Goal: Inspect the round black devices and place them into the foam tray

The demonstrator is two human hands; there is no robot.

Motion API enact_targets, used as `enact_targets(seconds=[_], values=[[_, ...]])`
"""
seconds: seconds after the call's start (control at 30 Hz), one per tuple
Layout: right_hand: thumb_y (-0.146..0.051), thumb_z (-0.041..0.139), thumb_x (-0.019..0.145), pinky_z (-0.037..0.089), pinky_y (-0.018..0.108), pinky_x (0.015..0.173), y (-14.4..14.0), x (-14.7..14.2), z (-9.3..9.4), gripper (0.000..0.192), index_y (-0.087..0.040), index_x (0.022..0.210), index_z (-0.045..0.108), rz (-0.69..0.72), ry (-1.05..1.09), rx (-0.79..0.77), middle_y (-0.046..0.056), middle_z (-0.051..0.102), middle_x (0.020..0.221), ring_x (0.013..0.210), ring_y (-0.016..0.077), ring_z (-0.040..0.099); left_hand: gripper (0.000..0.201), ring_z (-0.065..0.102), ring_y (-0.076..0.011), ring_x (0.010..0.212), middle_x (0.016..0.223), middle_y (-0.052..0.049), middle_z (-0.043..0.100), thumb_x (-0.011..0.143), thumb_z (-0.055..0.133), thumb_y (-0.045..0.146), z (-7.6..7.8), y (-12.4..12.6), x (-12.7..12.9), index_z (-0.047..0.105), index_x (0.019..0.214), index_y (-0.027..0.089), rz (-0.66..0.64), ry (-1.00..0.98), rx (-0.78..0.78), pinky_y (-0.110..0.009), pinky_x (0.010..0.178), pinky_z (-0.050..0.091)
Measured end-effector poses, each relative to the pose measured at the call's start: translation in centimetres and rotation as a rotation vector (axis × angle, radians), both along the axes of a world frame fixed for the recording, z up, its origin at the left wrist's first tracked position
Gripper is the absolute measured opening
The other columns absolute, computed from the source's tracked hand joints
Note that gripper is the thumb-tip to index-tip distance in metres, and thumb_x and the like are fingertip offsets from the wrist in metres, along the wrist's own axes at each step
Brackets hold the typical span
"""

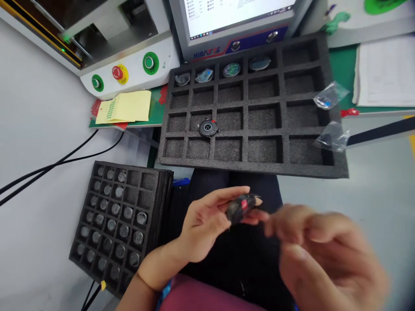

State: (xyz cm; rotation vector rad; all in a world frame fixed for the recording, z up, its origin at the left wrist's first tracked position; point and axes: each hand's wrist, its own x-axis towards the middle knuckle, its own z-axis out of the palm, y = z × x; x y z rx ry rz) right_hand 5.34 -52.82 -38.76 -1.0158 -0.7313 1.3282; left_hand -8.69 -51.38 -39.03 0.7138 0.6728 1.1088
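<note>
My left hand (pixel 207 224) is closed around a black smartwatch case (pixel 240 208) with a small red sticker on it, held up above my lap. Close by on the right is my right hand (pixel 324 246), smeared by motion, its fingers curled in toward the thumb. Whatever may be between those fingertips cannot be made out. Another black watch case (pixel 208 128) lies back side up across the dividers of the large foam tray (pixel 227 166), with a red mark at its edge.
Round parts, some in film, sit in the large tray's back row. Clear plastic bags (pixel 333 136) lie on its right rim. A smaller foam tray (pixel 136 177) of round parts stands lower left. Behind are a monitor (pixel 240 26), a button panel (pixel 129 69) and yellow paper (pixel 132 106).
</note>
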Motion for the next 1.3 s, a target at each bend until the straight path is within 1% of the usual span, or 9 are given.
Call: enact_targets(seconds=[0.07, 0.2, 0.33, 0.47, 0.7, 0.97, 1.17, 1.23, 1.3], values=[[-0.012, 0.075, 0.075, 0.055, 0.031, 0.076, 0.0, 0.4, -0.2, 0.026, -0.026, 0.091, 0.06, -0.15, -0.26, 0.139, 0.001, 0.062, 0.082, 0.08, 0.0173, 0.061, 0.038, 0.073, -0.0171, 0.076, 0.098, -0.011, 0.075, 0.096, 0.054, 0.041, 0.3, -0.2, 0.1, 0.067, 0.119, 0.014, -0.036, -0.096, -0.159, -0.027, 0.071, 0.059], [-0.008, 0.076, 0.073, 0.059, 0.033, 0.082, -0.1, 0.2, -0.7, 0.043, -0.028, 0.107, 0.061, -0.008, -0.257, 0.114, 0.003, 0.07, 0.101, 0.093, 0.0195, 0.068, 0.04, 0.07, -0.0168, 0.063, 0.078, -0.011, 0.074, 0.095, 0.054, 0.045, 0.2, -0.7, 0.5, 0.069, 0.095, 0.008, -0.011, -0.021, -0.265, -0.024, 0.058, 0.054], [-0.001, 0.074, 0.072, 0.06, 0.025, 0.079, -0.1, -0.4, -1.0, 0.047, -0.028, 0.108, 0.061, 0.037, -0.178, 0.105, 0.0, 0.071, 0.098, 0.089, 0.0149, 0.07, 0.036, 0.069, -0.0177, 0.07, 0.076, -0.008, 0.071, 0.091, 0.059, 0.048, 0.0, -0.8, 1.0, 0.062, 0.086, 0.012, 0.019, 0.174, -0.143, -0.029, 0.07, 0.055], [0.001, 0.072, 0.073, 0.06, 0.023, 0.08, -0.2, -0.4, -0.9, 0.044, -0.028, 0.106, 0.064, 0.035, -0.154, 0.133, 0.0, 0.071, 0.095, 0.091, 0.0142, 0.07, 0.033, 0.063, -0.0134, 0.064, 0.069, -0.003, 0.063, 0.092, 0.058, 0.047, 0.2, -0.9, 1.3, 0.053, 0.082, 0.016, 0.055, 0.346, -0.069, -0.026, 0.064, 0.051], [-0.028, 0.062, 0.092, 0.058, 0.029, 0.088, -0.5, -0.6, -1.0, 0.019, -0.028, 0.109, 0.07, 0.259, 0.105, -0.063, 0.007, 0.07, 0.118, 0.109, 0.0205, 0.067, 0.014, 0.051, -0.009, 0.058, 0.073, 0.0, 0.055, 0.099, 0.044, 0.028, 1.0, -0.8, 0.9, 0.051, 0.095, 0.017, -0.025, 0.669, 0.319, -0.022, 0.055, 0.043], [-0.027, 0.066, 0.085, 0.059, 0.03, 0.083, -0.1, -2.0, -0.1, 0.007, -0.027, 0.083, 0.073, 0.157, 0.323, -0.185, 0.002, 0.075, 0.096, 0.094, 0.0199, 0.072, 0.013, 0.059, -0.0145, 0.067, 0.08, -0.004, 0.061, 0.098, 0.04, 0.026, 0.6, -1.2, 0.8, 0.049, 0.103, 0.018, 0.0, 0.906, 0.574, -0.026, 0.062, 0.048], [-0.031, 0.071, 0.079, 0.059, 0.03, 0.083, 0.4, -1.7, 0.1, 0.005, -0.027, 0.081, 0.071, 0.198, 0.439, -0.266, 0.0, 0.073, 0.088, 0.091, 0.0195, 0.072, 0.014, 0.066, -0.0173, 0.074, 0.083, -0.005, 0.067, 0.098, 0.04, 0.026, -0.4, -1.0, 0.9, 0.051, 0.103, 0.019, 0.076, 0.938, 0.683, -0.027, 0.067, 0.052], [-0.032, 0.07, 0.082, 0.06, 0.029, 0.081, 0.4, -1.4, -0.1, 0.005, -0.028, 0.084, 0.07, 0.251, 0.413, -0.247, 0.0, 0.073, 0.093, 0.093, 0.0193, 0.071, 0.014, 0.064, -0.0161, 0.071, 0.08, -0.005, 0.066, 0.097, 0.042, 0.027, -0.2, -0.9, 0.8, 0.052, 0.099, 0.018, 0.06, 0.839, 0.616, -0.027, 0.066, 0.051], [-0.036, 0.068, 0.086, 0.06, 0.03, 0.081, 0.3, -1.1, -0.3, 0.011, -0.029, 0.094, 0.07, 0.273, 0.312, -0.158, 0.002, 0.072, 0.102, 0.099, 0.0201, 0.07, 0.019, 0.061, -0.0145, 0.066, 0.074, -0.004, 0.064, 0.096, 0.046, 0.033, 0.1, -0.7, 0.8, 0.055, 0.091, 0.017, 0.026, 0.634, 0.413, -0.026, 0.063, 0.049]])
